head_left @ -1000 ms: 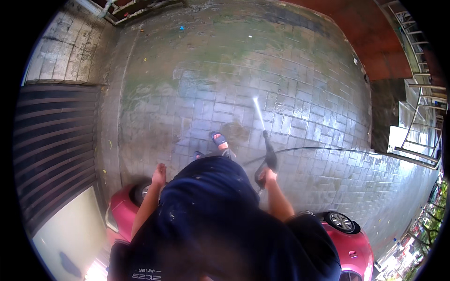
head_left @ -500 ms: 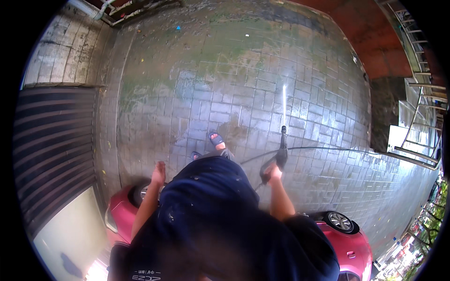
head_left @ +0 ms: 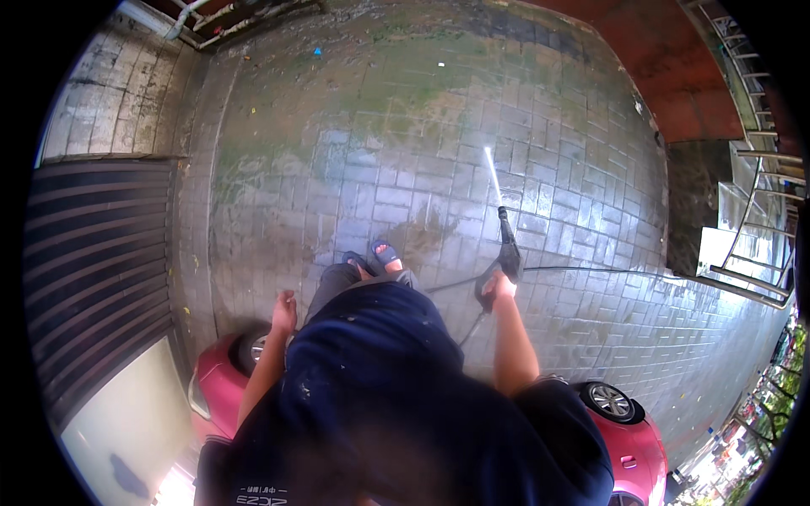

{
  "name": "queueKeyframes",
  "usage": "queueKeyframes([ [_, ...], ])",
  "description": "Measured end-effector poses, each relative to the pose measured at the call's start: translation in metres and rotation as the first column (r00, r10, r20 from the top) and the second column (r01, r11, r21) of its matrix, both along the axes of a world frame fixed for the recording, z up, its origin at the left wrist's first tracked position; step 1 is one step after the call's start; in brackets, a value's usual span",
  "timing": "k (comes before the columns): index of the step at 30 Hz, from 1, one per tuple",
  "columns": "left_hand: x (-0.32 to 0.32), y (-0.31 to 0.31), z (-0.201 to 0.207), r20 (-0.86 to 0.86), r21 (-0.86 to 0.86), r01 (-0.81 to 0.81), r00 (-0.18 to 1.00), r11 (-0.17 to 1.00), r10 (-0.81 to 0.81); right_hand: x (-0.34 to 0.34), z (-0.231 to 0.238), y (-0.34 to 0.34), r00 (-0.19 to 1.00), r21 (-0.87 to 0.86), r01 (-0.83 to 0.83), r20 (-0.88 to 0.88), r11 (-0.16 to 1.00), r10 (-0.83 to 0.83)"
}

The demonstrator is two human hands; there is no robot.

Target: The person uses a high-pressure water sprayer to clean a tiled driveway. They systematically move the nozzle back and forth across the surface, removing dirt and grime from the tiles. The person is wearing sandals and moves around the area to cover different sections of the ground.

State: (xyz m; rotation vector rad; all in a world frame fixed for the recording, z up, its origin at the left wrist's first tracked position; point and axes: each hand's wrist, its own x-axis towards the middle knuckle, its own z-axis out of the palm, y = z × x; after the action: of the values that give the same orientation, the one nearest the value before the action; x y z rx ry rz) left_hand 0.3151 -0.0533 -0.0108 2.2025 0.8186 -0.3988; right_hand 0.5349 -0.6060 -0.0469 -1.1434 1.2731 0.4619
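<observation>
My right hand (head_left: 501, 287) is wrapped round the grip of a black pressure washer gun (head_left: 509, 253). The gun's lance points forward and slightly left. From its nozzle a thin white water jet (head_left: 493, 173) shoots at the wet brick paving (head_left: 405, 173). A dark hose (head_left: 464, 336) runs back from the grip toward my body. My left hand (head_left: 284, 310) hangs at my side with loosely parted fingers and holds nothing; the pink-red car lies below it in the picture.
A pink-red car (head_left: 629, 438) stands close behind me. Black hose (head_left: 599, 271) trails across the paving to the right, toward a metal ladder (head_left: 751, 287). Slatted dark shutter (head_left: 101, 253) at left; red-brown wall panel (head_left: 666, 76) at far right. Green grime and small litter lie ahead.
The gun has swung left and reached slightly farther forward, so its jet now slants left. My rear foot has come forward beside the other. My left hand still hangs at my side.
</observation>
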Motion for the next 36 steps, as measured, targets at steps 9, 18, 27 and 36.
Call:
queueKeyframes([
  [9, 0.017, 0.051, -0.010, -0.116, -0.053, -0.046, 0.992, 0.998, 0.039, -0.003, 0.002, 0.042, 0.997, 0.081, -0.013, -0.079, 0.997, 0.020],
  [18, 0.089, 0.081, -0.051, -0.101, -0.101, 0.054, 0.993, 0.993, -0.064, -0.028, 0.022, 0.064, 0.993, 0.022, 0.105, -0.061, 0.994, -0.103],
  [27, 0.193, 0.040, -0.030, 0.019, -0.125, -0.033, 0.999, 0.992, 0.035, 0.036, 0.004, 0.010, 0.999, -0.076, 0.031, -0.011, 0.997, -0.032],
  [36, 0.234, -0.084, -0.020, 0.031, -0.133, -0.155, 0.987, 0.979, 0.161, 0.145, 0.016, -0.058, 0.975, -0.059, -0.217, -0.065, 0.974, 0.214],
])
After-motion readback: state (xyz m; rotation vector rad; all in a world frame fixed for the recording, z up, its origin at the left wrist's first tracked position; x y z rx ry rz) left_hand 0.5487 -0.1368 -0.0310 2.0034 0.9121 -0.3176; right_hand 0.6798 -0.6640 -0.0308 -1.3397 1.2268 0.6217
